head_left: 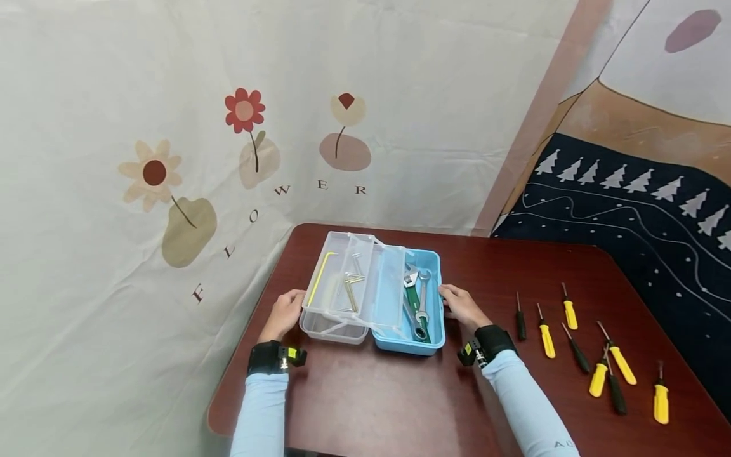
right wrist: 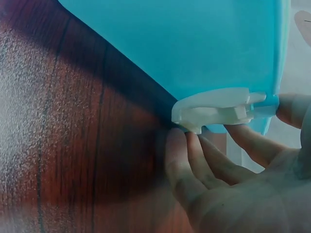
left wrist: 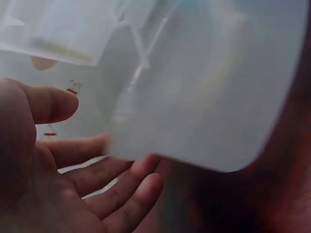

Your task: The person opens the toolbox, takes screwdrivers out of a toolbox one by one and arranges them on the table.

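Observation:
A toolbox with a light blue base point(head_left: 408, 349) stands unfolded on the table, its clear lid and trays point(head_left: 342, 241) spread to the left. Inside the base lie an adjustable wrench point(head_left: 411, 279), a combination wrench point(head_left: 424, 295) and other green-handled tools. A yellow hex key point(head_left: 320, 279) and several metal hex keys point(head_left: 350, 293) show in the clear part. My left hand point(head_left: 287, 312) reaches the clear left side, its loosely extended fingertips point(left wrist: 146, 187) at the plastic edge. At the base's right side my right hand point(head_left: 461, 304) holds around the white latch point(right wrist: 211, 107), thumb by the rim.
Several screwdrivers lie spread on the table to the right, among them a yellow-handled one point(head_left: 546, 341) and a black-handled one point(head_left: 520, 324). The dark red table point(head_left: 365, 393) backs onto a hanging flower-printed cloth point(head_left: 428, 127); a dark tree-patterned cloth point(head_left: 617, 216) hangs at the right.

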A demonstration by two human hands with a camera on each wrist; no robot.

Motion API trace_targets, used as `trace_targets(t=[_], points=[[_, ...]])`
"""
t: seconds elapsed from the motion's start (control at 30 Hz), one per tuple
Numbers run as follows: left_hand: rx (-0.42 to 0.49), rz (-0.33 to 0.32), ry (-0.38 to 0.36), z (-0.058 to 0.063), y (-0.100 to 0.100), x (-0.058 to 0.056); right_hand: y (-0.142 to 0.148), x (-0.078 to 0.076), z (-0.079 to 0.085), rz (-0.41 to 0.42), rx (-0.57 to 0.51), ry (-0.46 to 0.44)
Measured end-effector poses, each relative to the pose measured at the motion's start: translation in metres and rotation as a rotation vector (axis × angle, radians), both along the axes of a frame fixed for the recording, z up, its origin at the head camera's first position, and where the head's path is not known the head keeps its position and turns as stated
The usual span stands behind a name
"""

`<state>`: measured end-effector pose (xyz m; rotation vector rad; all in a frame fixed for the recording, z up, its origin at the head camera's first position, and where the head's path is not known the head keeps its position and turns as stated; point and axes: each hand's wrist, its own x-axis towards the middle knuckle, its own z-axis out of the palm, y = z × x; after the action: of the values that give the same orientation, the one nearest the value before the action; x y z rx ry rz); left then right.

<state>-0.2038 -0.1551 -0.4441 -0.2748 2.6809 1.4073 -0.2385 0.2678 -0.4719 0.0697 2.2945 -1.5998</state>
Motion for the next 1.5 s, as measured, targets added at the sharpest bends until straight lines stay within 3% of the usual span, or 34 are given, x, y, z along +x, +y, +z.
trace_targets(t=[0.07, 0.37, 0.53, 0.67, 0.83, 1.03, 1.3, 1.5], points=[[0.010, -0.018, 0.014, -0.006, 0.003, 0.000, 0.001, 0.001, -0.001, 0.000, -0.003, -0.003], [0.033, 0.030, 0.094, -0.021, 0.008, 0.000, 0.001, 0.001, -0.009, -0.002, 0.029, 0.042], [0.086, 0.051, 0.087, -0.025, 0.009, 0.001, 0.003, 0.001, -0.011, 0.009, 0.024, 0.056], [0.128, 0.043, 0.068, -0.022, 0.008, 0.004, 0.004, -0.001, -0.015, 0.037, 0.019, 0.062], [0.161, 0.025, 0.082, -0.007, 0.009, 0.007, 0.007, -0.004, -0.019, 0.058, 0.008, 0.060], [0.184, -0.016, 0.179, 0.024, 0.015, 0.009, 0.010, -0.005, -0.019, 0.060, -0.004, 0.062], [0.006, -0.110, 0.334, 0.068, 0.042, 0.015, 0.010, -0.006, -0.019, 0.062, 0.026, 0.062], [-0.114, -0.143, 0.395, 0.088, 0.070, 0.019, 0.008, -0.006, -0.020, 0.074, 0.018, 0.030]])
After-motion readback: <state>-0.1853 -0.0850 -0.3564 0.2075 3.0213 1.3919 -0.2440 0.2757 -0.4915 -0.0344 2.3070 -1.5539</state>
